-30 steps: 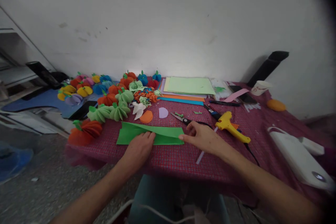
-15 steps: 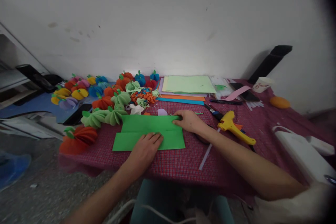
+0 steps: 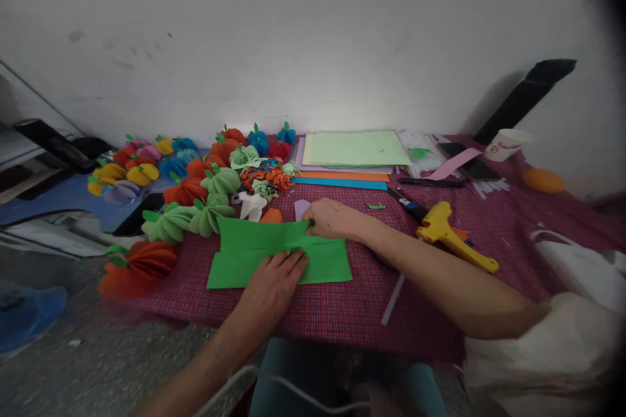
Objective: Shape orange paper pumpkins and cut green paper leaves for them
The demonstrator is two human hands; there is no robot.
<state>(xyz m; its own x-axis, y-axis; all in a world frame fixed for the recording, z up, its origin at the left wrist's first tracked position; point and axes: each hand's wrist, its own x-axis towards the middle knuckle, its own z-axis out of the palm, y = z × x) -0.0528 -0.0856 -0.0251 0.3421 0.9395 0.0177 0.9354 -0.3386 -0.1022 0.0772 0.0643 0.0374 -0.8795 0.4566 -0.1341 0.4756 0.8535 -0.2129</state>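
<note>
A folded sheet of green paper point(image 3: 235, 268) lies in front of me on the checked tablecloth, its upper flap a little raised. My left hand point(image 3: 277, 277) rests flat on its lower half, fingers stretched out. At the top right edge of the flap, my right hand point(image 3: 330, 218) pinches the paper with curled fingers; the fingertips are partly hidden. Just behind the sheet are an orange paper piece point(image 3: 271, 215) and a lilac paper piece point(image 3: 301, 210). A yellow glue gun point(image 3: 452, 238) lies to the right, beyond my right forearm.
Several paper pumpkins point(image 3: 183, 192) crowd the left side, with paper scraps point(image 3: 267, 176) beside them. Coloured sheets point(image 3: 359, 148) are stacked by the wall. A paper cup point(image 3: 503, 145), an orange oval object point(image 3: 542, 180) and a black pen point(image 3: 430, 182) lie to the right.
My right hand has moved left along the green paper's top edge, bending the flap. My left hand stays flat on the paper. The view has shifted slightly.
</note>
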